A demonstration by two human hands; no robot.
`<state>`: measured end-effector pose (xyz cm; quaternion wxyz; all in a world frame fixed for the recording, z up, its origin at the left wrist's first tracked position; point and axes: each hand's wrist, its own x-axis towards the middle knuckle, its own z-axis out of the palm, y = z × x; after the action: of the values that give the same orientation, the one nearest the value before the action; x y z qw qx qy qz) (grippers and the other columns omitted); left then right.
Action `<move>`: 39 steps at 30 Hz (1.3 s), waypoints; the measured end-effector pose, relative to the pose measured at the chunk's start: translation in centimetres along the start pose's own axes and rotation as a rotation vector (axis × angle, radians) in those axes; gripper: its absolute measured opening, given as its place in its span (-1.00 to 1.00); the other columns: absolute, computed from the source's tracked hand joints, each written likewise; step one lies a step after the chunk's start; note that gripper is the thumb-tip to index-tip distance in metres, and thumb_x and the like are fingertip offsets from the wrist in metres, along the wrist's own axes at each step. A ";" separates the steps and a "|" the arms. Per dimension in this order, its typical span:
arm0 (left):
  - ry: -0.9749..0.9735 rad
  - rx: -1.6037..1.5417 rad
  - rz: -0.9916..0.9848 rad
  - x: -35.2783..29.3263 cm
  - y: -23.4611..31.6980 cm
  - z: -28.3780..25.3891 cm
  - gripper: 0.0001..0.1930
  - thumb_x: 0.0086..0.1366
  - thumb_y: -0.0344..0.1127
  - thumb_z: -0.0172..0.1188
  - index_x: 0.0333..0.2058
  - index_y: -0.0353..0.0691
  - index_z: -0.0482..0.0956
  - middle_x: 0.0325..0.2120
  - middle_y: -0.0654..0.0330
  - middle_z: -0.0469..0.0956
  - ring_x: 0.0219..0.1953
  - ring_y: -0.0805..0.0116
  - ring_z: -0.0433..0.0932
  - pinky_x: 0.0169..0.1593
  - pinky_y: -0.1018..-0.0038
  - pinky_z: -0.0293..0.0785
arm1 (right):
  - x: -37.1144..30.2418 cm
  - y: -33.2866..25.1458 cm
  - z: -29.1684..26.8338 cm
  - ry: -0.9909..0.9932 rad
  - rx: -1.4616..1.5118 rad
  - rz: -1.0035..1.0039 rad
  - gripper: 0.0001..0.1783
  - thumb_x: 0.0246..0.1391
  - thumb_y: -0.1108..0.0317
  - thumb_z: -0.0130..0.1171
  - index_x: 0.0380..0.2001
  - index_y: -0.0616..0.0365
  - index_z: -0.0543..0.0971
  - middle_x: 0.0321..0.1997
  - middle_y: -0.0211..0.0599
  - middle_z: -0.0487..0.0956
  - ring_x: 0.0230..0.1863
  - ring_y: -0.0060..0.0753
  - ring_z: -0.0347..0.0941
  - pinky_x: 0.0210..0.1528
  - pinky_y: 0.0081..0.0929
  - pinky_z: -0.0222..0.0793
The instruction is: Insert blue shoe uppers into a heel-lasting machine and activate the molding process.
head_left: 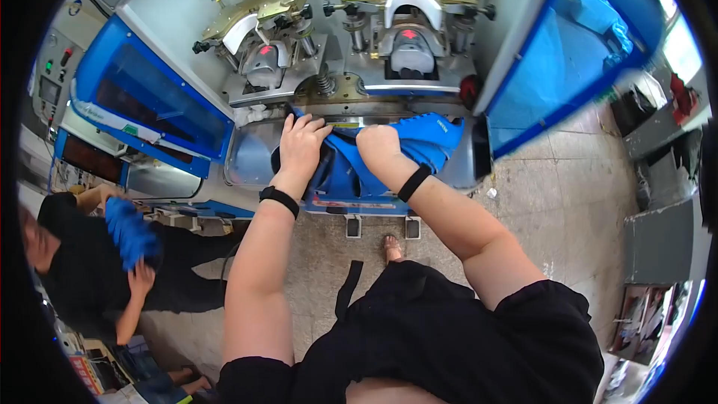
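Blue fabric-like pieces (430,137) lie fanned across the metal tray (250,155). Left hand (301,151) is palm-down over the tray's left half, fingers extended; right hand (380,151) is curled near tray centre, apart from the left, can't tell if either grips. Grey forms (413,58) sit behind the tray; co-worker (86,273) left of it holds a blue bundle (129,230).

Stacked pieces (430,138) are laid on the tray (248,153); behind it, two moulds (413,58) are flanked by doors (553,67).
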<state>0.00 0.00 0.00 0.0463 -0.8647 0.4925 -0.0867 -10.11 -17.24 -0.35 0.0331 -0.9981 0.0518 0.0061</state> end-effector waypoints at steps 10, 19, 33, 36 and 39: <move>0.348 -0.691 -0.432 1.6 -4.0 5.1 -0.26 0.09 -0.40 0.37 0.28 0.05 0.33 0.28 -0.01 0.26 0.27 -0.10 0.29 0.25 0.23 0.34 | 5.9 3.7 -0.9 0.172 0.277 -0.045 -0.54 0.10 0.08 0.22 -0.07 0.21 0.55 -0.01 0.00 0.57 0.01 0.02 0.50 0.07 -0.09 0.38; 0.204 -0.861 -0.441 -6.4 -12.4 7.1 -0.32 0.07 -0.40 0.26 0.24 0.04 0.41 0.30 -0.12 0.20 0.31 -0.15 0.22 0.35 0.17 0.19 | -3.2 -4.9 -7.4 0.397 0.346 -0.313 -0.31 -0.11 0.21 0.38 0.14 0.10 0.44 0.27 -0.09 0.38 0.29 0.00 0.30 0.29 -0.02 0.22; 0.641 -1.214 -0.137 -2.5 -15.7 -2.2 -0.90 0.13 -0.54 0.24 -0.34 -0.28 0.63 -0.32 0.10 0.61 -0.22 0.15 0.60 -0.12 0.39 0.51 | 32.5 -9.7 -28.1 0.766 0.187 -0.148 -0.56 0.16 0.13 0.20 0.01 0.15 0.49 -0.10 -0.01 0.59 -0.11 0.08 0.55 -0.03 -0.17 0.46; 0.570 -1.385 -0.181 -3.7 -16.4 -2.0 -0.94 0.20 -0.54 0.22 -0.35 -0.31 0.63 -0.33 0.14 0.61 -0.25 0.26 0.62 -0.12 0.44 0.50 | 36.2 -9.7 -28.0 0.667 0.272 -0.079 -0.48 0.13 -0.04 0.21 0.00 0.11 0.52 -0.09 0.04 0.60 -0.07 0.08 0.55 0.00 -0.22 0.46; 0.360 -1.732 -0.339 -5.1 -18.4 -1.5 -0.93 0.30 -0.46 0.24 -0.27 -0.31 0.63 -0.26 0.12 0.63 -0.23 0.36 0.61 -0.05 0.49 0.50 | 33.9 -11.3 -25.8 0.792 0.193 -0.144 -0.55 0.08 -0.05 0.24 -0.18 0.11 0.57 -0.19 -0.07 0.60 -0.16 0.04 0.56 -0.09 -0.18 0.46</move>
<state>12.70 13.77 3.94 -0.7128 -0.6311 0.2508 0.1753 25.04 -11.27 25.58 0.1044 -0.9168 -0.0093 -0.3854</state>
